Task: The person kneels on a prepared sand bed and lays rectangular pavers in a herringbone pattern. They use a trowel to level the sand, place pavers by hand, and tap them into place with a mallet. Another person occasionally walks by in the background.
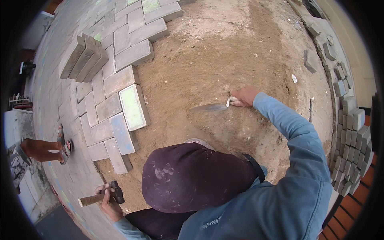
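Observation:
My left hand [109, 203], low on the left, is wrapped round a hammer [98, 199] with a dark blocky head and a pale wooden handle. My right hand [243, 97] grips a pointing trowel [210, 107] by its handle. The trowel's blade points left and lies flat on or just over the brown sand bed [200, 68]. Left of the blade is the stepped edge of the laid paving blocks, where a green-faced block [133, 107] and a blue-tinted block [122, 132] border the sand.
A stack of loose paving blocks [84, 59] stands on the laid paving at the left. More blocks [352, 148] are piled along the right side, beside a low kerb. Another person's legs [44, 150] in sandals are at the far left. My bent knee [192, 178] covers the lower middle.

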The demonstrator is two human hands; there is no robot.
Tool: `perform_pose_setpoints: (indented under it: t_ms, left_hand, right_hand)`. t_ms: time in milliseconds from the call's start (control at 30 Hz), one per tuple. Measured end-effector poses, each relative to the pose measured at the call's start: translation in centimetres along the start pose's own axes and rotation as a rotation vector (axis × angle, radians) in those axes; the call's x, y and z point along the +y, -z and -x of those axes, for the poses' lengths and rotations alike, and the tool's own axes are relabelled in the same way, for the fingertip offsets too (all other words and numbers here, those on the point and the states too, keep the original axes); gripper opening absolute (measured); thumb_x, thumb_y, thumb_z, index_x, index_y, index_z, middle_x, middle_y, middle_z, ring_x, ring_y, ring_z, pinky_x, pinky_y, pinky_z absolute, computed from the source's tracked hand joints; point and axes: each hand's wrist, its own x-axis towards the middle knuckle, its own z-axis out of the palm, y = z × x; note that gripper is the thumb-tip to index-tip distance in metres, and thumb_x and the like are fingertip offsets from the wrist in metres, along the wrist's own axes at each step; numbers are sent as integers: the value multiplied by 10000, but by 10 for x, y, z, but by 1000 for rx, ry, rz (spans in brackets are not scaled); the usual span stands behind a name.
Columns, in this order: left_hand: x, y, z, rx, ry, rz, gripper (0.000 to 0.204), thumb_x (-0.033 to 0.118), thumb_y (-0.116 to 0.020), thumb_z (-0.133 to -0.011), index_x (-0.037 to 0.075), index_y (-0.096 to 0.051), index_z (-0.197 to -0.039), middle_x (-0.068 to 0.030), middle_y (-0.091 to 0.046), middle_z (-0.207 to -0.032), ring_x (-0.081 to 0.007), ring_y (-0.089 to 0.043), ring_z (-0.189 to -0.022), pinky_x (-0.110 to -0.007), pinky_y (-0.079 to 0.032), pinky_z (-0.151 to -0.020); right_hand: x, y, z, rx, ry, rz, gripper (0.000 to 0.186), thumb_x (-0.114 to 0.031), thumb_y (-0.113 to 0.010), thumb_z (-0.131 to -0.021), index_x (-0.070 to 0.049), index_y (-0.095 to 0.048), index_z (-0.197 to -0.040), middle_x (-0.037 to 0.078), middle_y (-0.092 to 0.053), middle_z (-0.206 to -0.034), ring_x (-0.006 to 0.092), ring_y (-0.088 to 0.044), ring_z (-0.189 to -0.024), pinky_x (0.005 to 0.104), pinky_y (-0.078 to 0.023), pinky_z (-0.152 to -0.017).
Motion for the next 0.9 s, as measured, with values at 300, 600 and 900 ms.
perform_pose_setpoints:
  t_ms: [300, 600, 900]
  left_hand:
    - [-1, 19, 26, 49, 110, -39, 269, 95, -641, -921, -5, -540, -1150, -34, -478, -697, -134, -448, -633, -296, -450, -720]
    - [-1, 8, 10, 76, 82, -43, 240, 97, -658, -894, 0, -548, -1083, -37, -513, -717, -131, -459, -633, -286, -419, -677]
    - [13, 11, 33, 222, 100, -58, 232, 59, -650, -863, -18, -549, -1057, -24, -481, -701, -133, -451, -615, -296, -420, -635]
  right_hand:
    - [169, 140, 6, 357, -558, 117, 491, -457, -544, -1027, -30, -500, -1265, 262, -672, -1145, 448, -648, -1081, 529, -511, -908]
    - [-129, 26, -65, -72, 301, 67, 487, -534, -471, -1035, -101, -517, -1251, 220, -668, -1197, 419, -665, -1080, 544, -525, -914]
    - [68, 99, -115, 431, -346, -74, 442, -449, -542, -1030, -61, -515, -1239, 288, -668, -1076, 474, -645, -1025, 540, -499, -857]
